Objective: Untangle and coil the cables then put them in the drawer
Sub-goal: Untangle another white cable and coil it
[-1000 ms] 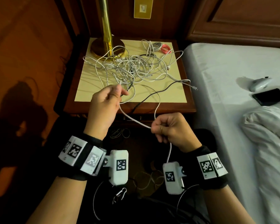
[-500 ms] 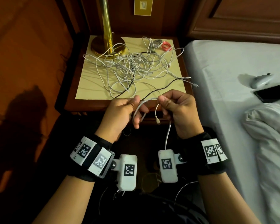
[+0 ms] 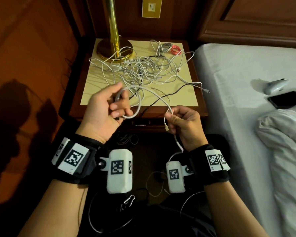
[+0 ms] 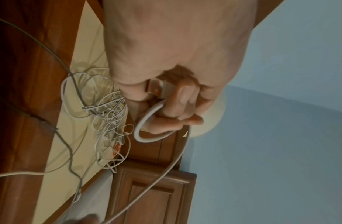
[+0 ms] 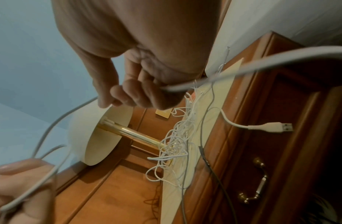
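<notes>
A: Left hand [image 3: 103, 106] curls round a white cable [image 3: 154, 93]: thumb and fingers pinch it near one end, with a small loop hanging under the fingers. Wrist view shows that loop clear of the palm.

B: Right hand [image 3: 183, 124]?

A: Fingers closed, pinching the same cable near its other end. The USB plug [image 5: 271, 128] dangles free below the fist, in front of the drawer [image 5: 281, 151].

B: Why held so?

A: My guess: the left keeps the first coil turn, the right feeds slack. Holding it off the nightstand [image 3: 191, 106] keeps it out of the tangle [image 3: 143, 69].

B: Orientation?

A: The span arcs from left hand up over the near edge, then down to the right hand; long axis runs roughly left to right. Plug points away from the fist, sideways in the wrist view.

B: The rest?

A: Tangle lies on the top by the lamp [image 3: 114, 31]. A black cable [image 3: 169, 96] runs over the front edge. Drawer appears closed.
</notes>
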A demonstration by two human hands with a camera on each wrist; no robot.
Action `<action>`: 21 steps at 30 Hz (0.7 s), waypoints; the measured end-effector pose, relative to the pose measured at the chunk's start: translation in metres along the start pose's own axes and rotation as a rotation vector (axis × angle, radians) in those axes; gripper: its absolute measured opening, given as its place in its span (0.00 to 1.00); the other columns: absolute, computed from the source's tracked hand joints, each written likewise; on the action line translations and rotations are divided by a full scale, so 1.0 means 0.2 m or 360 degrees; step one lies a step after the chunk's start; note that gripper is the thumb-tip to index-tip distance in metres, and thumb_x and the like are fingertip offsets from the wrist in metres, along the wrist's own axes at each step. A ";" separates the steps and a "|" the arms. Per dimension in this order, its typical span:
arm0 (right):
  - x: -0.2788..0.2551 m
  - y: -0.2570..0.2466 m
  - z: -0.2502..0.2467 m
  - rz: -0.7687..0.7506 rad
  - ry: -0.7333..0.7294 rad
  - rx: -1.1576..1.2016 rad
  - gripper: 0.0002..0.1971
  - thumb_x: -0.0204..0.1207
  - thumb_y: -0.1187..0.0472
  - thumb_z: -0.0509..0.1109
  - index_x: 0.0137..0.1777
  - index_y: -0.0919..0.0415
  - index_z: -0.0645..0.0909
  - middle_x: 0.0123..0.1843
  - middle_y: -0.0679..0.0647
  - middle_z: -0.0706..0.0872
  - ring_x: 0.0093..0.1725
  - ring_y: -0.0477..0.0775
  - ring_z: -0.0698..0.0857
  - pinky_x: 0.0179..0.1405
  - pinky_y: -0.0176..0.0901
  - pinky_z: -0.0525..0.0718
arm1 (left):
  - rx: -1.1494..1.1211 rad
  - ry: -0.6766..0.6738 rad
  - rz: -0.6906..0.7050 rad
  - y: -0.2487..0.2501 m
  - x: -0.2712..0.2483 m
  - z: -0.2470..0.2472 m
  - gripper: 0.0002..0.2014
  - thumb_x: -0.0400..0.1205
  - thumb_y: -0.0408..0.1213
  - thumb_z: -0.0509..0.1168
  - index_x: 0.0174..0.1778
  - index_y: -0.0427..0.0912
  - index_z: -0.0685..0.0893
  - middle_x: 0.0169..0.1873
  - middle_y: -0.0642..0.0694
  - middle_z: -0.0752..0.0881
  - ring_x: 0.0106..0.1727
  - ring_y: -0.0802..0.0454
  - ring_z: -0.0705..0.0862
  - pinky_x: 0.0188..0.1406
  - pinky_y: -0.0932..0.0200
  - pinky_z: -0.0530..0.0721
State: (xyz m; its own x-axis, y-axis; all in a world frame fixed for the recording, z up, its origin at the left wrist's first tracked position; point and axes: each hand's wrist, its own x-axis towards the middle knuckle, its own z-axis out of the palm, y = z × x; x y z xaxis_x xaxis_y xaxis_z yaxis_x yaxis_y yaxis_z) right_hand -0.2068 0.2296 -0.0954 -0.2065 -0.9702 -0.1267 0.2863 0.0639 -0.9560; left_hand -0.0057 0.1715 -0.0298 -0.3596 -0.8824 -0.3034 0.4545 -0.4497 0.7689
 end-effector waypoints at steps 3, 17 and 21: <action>0.01 0.03 -0.02 0.0035 0.0076 -0.0097 0.07 0.69 0.70 0.76 0.38 0.65 0.79 0.22 0.53 0.80 0.19 0.46 0.74 0.16 0.34 0.69 | -0.0075 0.0033 0.0104 0.06 0.00 -0.04 0.15 0.83 0.42 0.59 0.30 0.43 0.78 0.16 0.55 0.62 0.17 0.58 0.58 0.28 0.64 0.74; 0.05 -0.25 0.18 -0.0332 -0.0245 -0.1285 0.10 0.69 0.61 0.80 0.29 0.58 0.84 0.22 0.46 0.80 0.23 0.41 0.73 0.25 0.36 0.72 | 0.0178 0.0155 0.0444 0.12 0.02 0.05 0.14 0.88 0.37 0.55 0.39 0.41 0.80 0.21 0.51 0.68 0.22 0.56 0.65 0.35 0.63 0.76; 0.01 -0.36 0.25 -0.0434 -0.0438 -0.1141 0.10 0.69 0.63 0.80 0.30 0.56 0.84 0.19 0.43 0.78 0.19 0.40 0.72 0.23 0.28 0.69 | 0.0516 0.0141 0.0512 0.12 0.01 0.14 0.13 0.88 0.36 0.56 0.41 0.39 0.81 0.22 0.51 0.72 0.24 0.56 0.69 0.32 0.65 0.74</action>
State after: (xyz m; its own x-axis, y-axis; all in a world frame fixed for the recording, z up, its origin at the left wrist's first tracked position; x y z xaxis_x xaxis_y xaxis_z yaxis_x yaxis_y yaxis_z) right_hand -0.1807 0.2123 -0.0136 0.0813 -0.9900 0.1156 -0.4286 -0.1394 -0.8927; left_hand -0.0177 0.1634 0.0036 -0.1648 -0.9847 -0.0565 0.2486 -0.0969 0.9638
